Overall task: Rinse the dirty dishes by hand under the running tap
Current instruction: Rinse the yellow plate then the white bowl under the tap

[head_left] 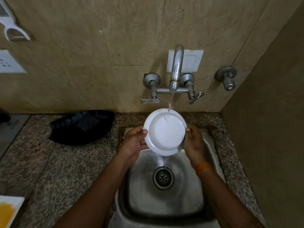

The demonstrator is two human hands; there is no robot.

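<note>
My left hand point(134, 142) and right hand point(194, 143) pinch the white plate point(164, 134) by its rims above the steel sink point(164, 203), tap point(176, 69) water running off it toward the drain point(163, 178).

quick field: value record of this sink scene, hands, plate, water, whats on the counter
left hand: grips the white plate's left rim
right hand: holds its right rim
white plate: tilted over the steel sink
tap: running, stream hits the plate's upper part and drains off its lower edge
drain: open strainer, uncovered
counter: speckled granite, dark bowl-like item left of the sink
</note>
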